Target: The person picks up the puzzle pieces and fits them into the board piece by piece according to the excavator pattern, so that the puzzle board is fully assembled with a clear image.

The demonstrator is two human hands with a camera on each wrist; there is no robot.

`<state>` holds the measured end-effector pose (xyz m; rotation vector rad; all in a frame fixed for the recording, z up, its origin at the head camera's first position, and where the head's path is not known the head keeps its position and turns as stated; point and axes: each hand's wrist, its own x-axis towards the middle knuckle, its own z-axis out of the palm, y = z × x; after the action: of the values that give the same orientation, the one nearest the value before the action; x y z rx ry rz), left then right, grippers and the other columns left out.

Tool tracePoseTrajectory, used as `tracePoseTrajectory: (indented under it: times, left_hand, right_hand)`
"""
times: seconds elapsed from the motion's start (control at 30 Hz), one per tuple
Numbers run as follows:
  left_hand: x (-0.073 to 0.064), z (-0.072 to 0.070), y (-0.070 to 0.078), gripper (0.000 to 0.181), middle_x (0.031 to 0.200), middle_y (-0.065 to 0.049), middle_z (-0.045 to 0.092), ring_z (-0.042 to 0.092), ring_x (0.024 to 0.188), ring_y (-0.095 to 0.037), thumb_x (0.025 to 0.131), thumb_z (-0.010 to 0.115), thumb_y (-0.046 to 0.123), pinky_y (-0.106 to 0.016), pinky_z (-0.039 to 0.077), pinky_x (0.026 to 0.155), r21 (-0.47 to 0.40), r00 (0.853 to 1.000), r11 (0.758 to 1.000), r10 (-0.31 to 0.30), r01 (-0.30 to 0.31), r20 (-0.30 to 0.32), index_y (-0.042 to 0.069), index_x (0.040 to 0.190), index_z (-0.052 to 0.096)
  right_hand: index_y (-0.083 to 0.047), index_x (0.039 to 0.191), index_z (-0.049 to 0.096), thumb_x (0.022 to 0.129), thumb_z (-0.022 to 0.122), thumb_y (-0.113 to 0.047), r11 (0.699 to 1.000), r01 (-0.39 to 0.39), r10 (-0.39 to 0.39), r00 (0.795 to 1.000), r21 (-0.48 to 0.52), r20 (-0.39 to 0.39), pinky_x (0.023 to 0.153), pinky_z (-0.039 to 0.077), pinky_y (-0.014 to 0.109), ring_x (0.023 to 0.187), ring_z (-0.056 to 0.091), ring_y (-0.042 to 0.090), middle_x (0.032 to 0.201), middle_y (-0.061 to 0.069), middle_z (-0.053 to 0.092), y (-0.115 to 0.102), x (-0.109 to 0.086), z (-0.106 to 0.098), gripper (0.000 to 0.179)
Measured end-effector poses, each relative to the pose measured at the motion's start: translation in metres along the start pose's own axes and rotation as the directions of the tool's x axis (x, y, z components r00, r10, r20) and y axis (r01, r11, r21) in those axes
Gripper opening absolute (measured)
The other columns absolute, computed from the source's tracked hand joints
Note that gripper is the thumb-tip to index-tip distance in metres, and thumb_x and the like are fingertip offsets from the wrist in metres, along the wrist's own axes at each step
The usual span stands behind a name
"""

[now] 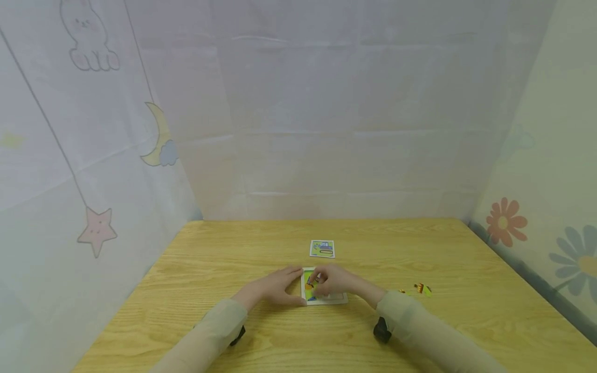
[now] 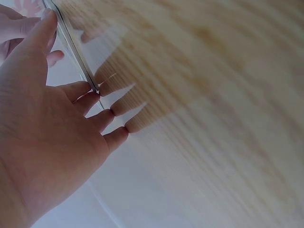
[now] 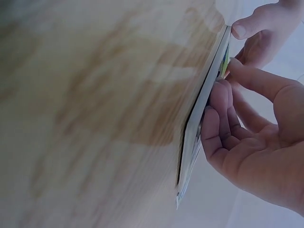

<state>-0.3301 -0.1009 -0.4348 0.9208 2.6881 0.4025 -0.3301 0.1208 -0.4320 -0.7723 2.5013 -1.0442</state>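
A white-rimmed picture puzzle tray [image 1: 333, 301] lies flat on the wooden table, partly filled with a green, orange and blue picture on its left side. My left hand [image 1: 281, 286] rests at the tray's left edge, thumb at the near corner and fairly straight fingers at the far one. In the left wrist view, that hand's fingertips [image 2: 116, 137] touch the tabletop beside the tray. My right hand [image 1: 335, 280] is bent over the tray, its thumb and fingertips pinching a small green puzzle piece [image 3: 225, 61] against the picture; the fingers hide most of it.
Behind the tray lies a card [image 1: 322, 248] with a purple vehicle on green. Several loose puzzle pieces [image 1: 421, 288] are scattered at the right, beyond my right forearm. The wooden table [image 1: 224, 243] meets fabric-covered walls at the back and sides.
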Motion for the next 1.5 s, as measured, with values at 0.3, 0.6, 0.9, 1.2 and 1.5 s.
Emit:
tracePoseTrajectory:
  times: [0.3, 0.6, 0.9, 1.2, 1.5]
  left_hand:
    - [-0.001, -0.004, 0.003, 0.087, 0.155, -0.01, 0.024, 0.023, 0.141, -0.033, 0.084, 0.059, 0.057, -0.052, 0.026, 0.113, -0.008, 1.0, 1.0, 0.004, -0.004, -0.002, 0.007, 0.148, 0.028]
    - [-0.002, -0.006, 0.005, 0.086, 0.155, -0.01, 0.024, 0.023, 0.142, -0.033, 0.084, 0.06, 0.056, -0.051, 0.026, 0.113, -0.015, 1.0, 1.0, 0.003, -0.004, -0.009, 0.007, 0.148, 0.028]
    - [-0.001, -0.006, 0.004, 0.086, 0.155, -0.009, 0.023, 0.022, 0.142, -0.033, 0.084, 0.059, 0.057, -0.051, 0.025, 0.114, -0.003, 1.0, 1.0, 0.008, -0.008, -0.012, 0.008, 0.148, 0.028]
    - [-0.003, -0.005, 0.005, 0.086, 0.155, -0.011, 0.024, 0.022, 0.142, -0.033, 0.084, 0.059, 0.058, -0.05, 0.025, 0.114, 0.002, 1.0, 1.0, -0.002, 0.002, -0.006, 0.007, 0.148, 0.028]
    - [-0.004, -0.004, 0.007, 0.087, 0.155, -0.012, 0.024, 0.023, 0.142, -0.033, 0.084, 0.06, 0.058, -0.051, 0.025, 0.114, -0.006, 1.0, 1.0, -0.014, 0.014, 0.002, 0.008, 0.148, 0.028]
  right_hand:
    - [-0.007, 0.107, 0.067, 0.074, 0.08, -0.021, 0.997, 0.02, -0.017, 0.999, -0.076, 0.037, 0.055, 0.043, 0.019, 0.062, 0.051, 0.006, 0.071, -0.005, 0.059, 0.0, 0.002, -0.001, 0.038]
    - [-0.009, 0.102, 0.068, 0.075, 0.079, -0.017, 0.994, 0.042, -0.038, 0.998, -0.098, 0.043, 0.056, 0.042, 0.018, 0.063, 0.05, 0.005, 0.071, -0.006, 0.059, -0.003, 0.0, -0.003, 0.031]
    - [-0.012, 0.094, 0.07, 0.077, 0.077, -0.016, 0.995, 0.052, -0.046, 0.997, -0.089, 0.061, 0.054, 0.041, 0.017, 0.061, 0.049, 0.005, 0.068, -0.006, 0.058, -0.003, 0.0, -0.004, 0.019]
    - [-0.008, 0.098, 0.07, 0.079, 0.075, -0.015, 0.998, 0.04, -0.039, 0.999, -0.048, 0.037, 0.056, 0.043, 0.019, 0.064, 0.051, 0.007, 0.072, -0.004, 0.059, 0.001, -0.001, -0.004, 0.021]
    - [-0.005, 0.103, 0.068, 0.085, 0.069, -0.019, 0.999, 0.049, -0.049, 0.999, 0.016, 0.02, 0.069, 0.051, 0.023, 0.08, 0.059, 0.008, 0.09, -0.004, 0.066, 0.006, -0.009, -0.009, 0.023]
